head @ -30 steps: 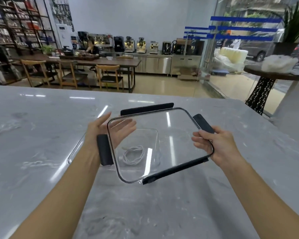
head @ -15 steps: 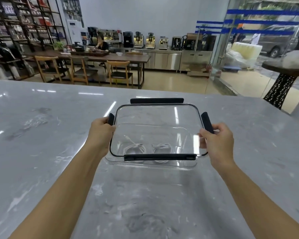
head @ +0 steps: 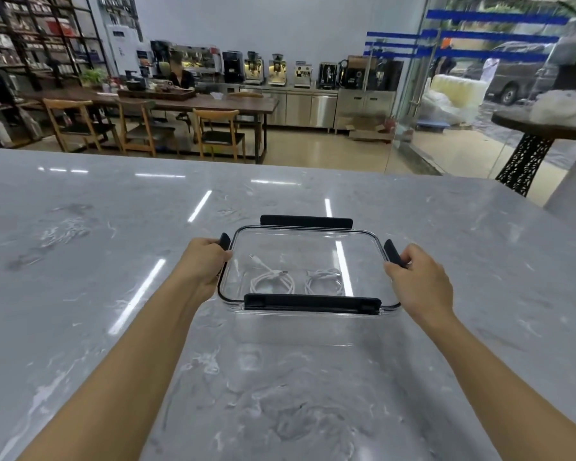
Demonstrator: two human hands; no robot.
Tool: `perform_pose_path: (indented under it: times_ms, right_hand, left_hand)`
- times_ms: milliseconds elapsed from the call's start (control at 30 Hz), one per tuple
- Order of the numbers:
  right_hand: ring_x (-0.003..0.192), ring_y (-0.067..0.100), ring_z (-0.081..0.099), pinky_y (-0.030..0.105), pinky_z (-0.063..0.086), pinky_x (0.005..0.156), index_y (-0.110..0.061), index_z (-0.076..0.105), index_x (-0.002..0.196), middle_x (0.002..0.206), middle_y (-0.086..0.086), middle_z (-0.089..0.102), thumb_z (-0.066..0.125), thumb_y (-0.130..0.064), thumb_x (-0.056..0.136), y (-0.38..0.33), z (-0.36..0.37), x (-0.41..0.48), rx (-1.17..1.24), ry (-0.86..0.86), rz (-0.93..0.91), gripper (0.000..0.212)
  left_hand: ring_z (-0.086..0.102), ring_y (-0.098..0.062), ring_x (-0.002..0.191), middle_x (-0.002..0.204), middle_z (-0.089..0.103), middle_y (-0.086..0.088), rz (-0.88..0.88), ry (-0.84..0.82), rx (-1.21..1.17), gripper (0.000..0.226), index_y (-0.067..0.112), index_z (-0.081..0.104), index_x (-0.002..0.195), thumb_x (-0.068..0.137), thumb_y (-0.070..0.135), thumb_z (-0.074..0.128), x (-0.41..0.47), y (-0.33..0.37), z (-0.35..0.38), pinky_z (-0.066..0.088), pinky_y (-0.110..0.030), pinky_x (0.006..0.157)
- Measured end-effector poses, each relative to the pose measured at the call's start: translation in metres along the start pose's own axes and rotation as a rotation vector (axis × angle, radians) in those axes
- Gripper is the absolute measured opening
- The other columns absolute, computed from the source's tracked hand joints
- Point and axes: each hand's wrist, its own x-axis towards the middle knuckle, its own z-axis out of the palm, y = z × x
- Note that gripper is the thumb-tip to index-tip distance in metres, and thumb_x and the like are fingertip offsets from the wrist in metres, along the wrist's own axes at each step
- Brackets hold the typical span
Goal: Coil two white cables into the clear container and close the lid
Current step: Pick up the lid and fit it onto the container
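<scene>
Both hands are on the box now: the clear container [head: 308,324] sits on the grey marble counter [head: 80,261] squarely between them, with the clear lid [head: 306,247] lying flat on top of it. The left hand [head: 203,266] curls around the lid's left edge, fingers wrapped at the black side latch [head: 224,241]. The right hand [head: 421,281] mirrors it on the other side, fingertips pinching the right black latch [head: 394,254]. Between the two hands, through the lid, two white cables rest on the container floor: one coiled cable [head: 272,281] nearer the left hand, the second coil [head: 324,281] nearer the right hand, side by side and apart. The near latch [head: 311,303] lies flat along the front rim; the far latch [head: 306,222] sticks up beyond the fingers.
</scene>
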Motion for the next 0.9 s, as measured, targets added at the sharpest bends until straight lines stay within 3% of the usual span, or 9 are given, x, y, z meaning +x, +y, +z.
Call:
perform_pose_path:
  times_ms: [133, 200, 300, 367, 500, 667, 900]
  right_hand:
    - [0.05, 0.018, 0.041, 0.029, 0.027, 0.047, -0.018, 0.039, 0.062, 0.057, -0.001, 0.049, 0.055, -0.021, 0.081, 0.002, 0.002, -0.001, -0.007, -0.023, 0.012, 0.025]
    - [0.05, 0.018, 0.04, 0.029, 0.027, 0.047, -0.018, 0.038, 0.062, 0.057, -0.001, 0.048, 0.055, -0.021, 0.081, 0.002, 0.001, -0.001, -0.018, -0.025, 0.012, 0.026]
    - [0.051, 0.018, 0.041, 0.029, 0.028, 0.047, -0.018, 0.038, 0.061, 0.056, -0.001, 0.048, 0.055, -0.023, 0.081, 0.002, 0.0, 0.001, -0.035, -0.034, 0.009, 0.027]
    - [0.05, 0.018, 0.04, 0.029, 0.027, 0.047, -0.019, 0.037, 0.059, 0.055, -0.001, 0.046, 0.055, -0.025, 0.081, 0.003, -0.001, 0.002, -0.04, -0.037, 0.008, 0.029]
    - [0.048, 0.018, 0.029, 0.031, 0.021, 0.047, -0.018, 0.028, 0.055, 0.051, -0.002, 0.034, 0.055, -0.025, 0.083, 0.005, -0.001, 0.003, 0.067, -0.06, 0.035, 0.04]
    - [0.05, 0.018, 0.026, 0.031, 0.021, 0.05, -0.018, 0.026, 0.055, 0.054, -0.002, 0.031, 0.057, -0.023, 0.079, 0.007, -0.002, 0.003, 0.229, -0.111, 0.094, 0.04]
    - [0.05, 0.019, 0.029, 0.031, 0.023, 0.05, -0.018, 0.028, 0.055, 0.054, -0.001, 0.034, 0.058, -0.026, 0.079, 0.012, -0.002, 0.001, 0.236, -0.105, 0.079, 0.039]
  left_hand:
    - [0.058, -0.02, 0.056, 0.07, 0.059, -0.012, -0.002, -0.03, -0.003, 0.021, -0.003, 0.06, 0.078, 0.087, -0.013, 0.043, -0.002, -0.001, -0.003, 0.05, -0.025, 0.051]
    - [0.06, -0.015, 0.048, 0.067, 0.058, -0.011, 0.007, -0.03, -0.009, 0.025, 0.0, 0.059, 0.072, 0.088, -0.012, 0.043, -0.003, -0.001, -0.002, 0.051, -0.023, 0.048]
    - [0.056, -0.019, 0.063, 0.072, 0.057, -0.009, 0.01, -0.023, 0.031, 0.027, 0.007, 0.057, 0.07, 0.091, -0.003, 0.044, -0.003, -0.004, -0.001, 0.049, -0.034, 0.072]
    - [0.05, -0.024, 0.074, 0.079, 0.055, -0.011, 0.018, -0.013, 0.094, 0.023, 0.007, 0.057, 0.074, 0.093, 0.006, 0.045, -0.001, -0.008, -0.003, 0.042, -0.038, 0.076]
    - [0.045, -0.023, 0.074, 0.084, 0.052, -0.012, 0.0, -0.013, 0.124, 0.024, 0.001, 0.06, 0.093, 0.095, 0.019, 0.044, -0.001, -0.014, -0.008, 0.039, -0.034, 0.067]
    - [0.048, -0.016, 0.058, 0.071, 0.055, -0.006, -0.015, -0.032, 0.084, 0.03, 0.007, 0.058, 0.077, 0.097, 0.018, 0.039, -0.004, -0.016, -0.009, 0.042, -0.026, 0.053]
    - [0.05, -0.015, 0.056, 0.073, 0.057, -0.005, 0.0, -0.021, 0.098, 0.025, 0.007, 0.06, 0.086, 0.096, 0.022, 0.043, -0.011, -0.018, -0.011, 0.043, -0.024, 0.049]
